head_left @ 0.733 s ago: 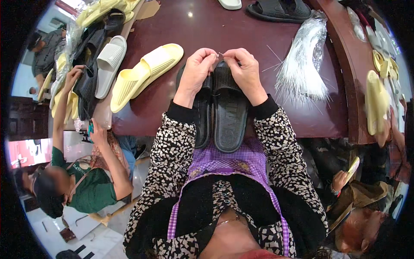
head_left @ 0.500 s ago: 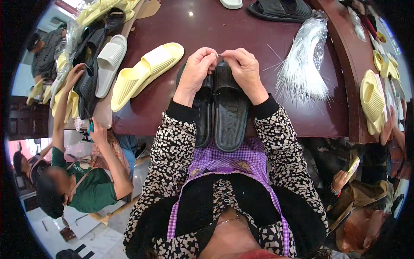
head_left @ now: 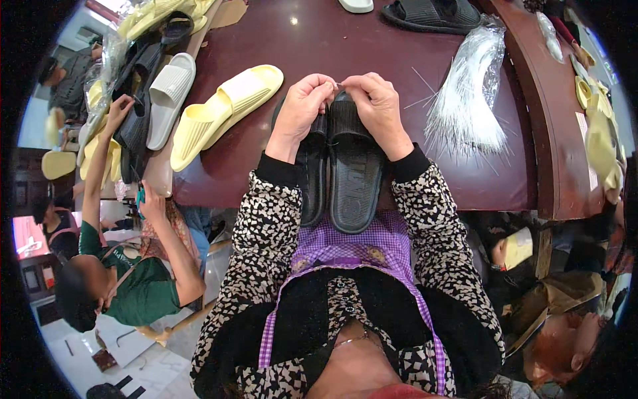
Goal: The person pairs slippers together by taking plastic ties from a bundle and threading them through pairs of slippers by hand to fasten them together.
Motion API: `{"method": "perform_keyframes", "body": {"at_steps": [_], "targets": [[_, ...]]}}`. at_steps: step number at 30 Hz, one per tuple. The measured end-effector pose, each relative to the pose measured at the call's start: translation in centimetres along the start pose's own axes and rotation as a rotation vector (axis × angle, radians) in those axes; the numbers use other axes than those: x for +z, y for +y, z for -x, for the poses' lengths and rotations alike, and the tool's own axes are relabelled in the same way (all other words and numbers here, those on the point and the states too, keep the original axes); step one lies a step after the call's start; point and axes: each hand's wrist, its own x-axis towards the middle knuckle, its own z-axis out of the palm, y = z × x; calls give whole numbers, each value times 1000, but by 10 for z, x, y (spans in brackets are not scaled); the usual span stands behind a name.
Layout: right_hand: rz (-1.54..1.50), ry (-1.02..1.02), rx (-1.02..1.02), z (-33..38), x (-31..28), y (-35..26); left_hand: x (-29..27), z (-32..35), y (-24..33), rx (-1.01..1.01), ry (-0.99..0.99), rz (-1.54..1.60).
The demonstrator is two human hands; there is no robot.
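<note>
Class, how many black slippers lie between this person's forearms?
2: the left slipper, partly covered by the left hand, and the right slipper beside it, below the right hand. Another hidden underneath cannot be ruled out.

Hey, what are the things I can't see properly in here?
All in the head view:
- Tiny pale piece between the left hand and right hand: too small, and their pinching grip covers most of it.
- Black, ribbed, rubbery-looking slipper on the left: its strap is mostly hidden behind the left hand.
- Rounded white thing, probably a slipper: cut off by the top edge.
- Pale yellow slippers, far right: blurred.
</note>
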Motion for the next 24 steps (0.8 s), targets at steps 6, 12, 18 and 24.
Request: {"method": "perform_keyframes", "body": {"at_steps": [6,12,18,24], "targets": [[28,-13,-30,1,-1,2,-2,0,-2,-24,-14,-18],[42,-17,-99,-2,-1,5,-3,-3,0,-21,-27,-16],[-28,-11,14,-3,-3,-6,-3,-2,-1,-27,-13,-1],[86,-17,-31,1,-3,-3,0,-1,-1,-44,21,22]]}}
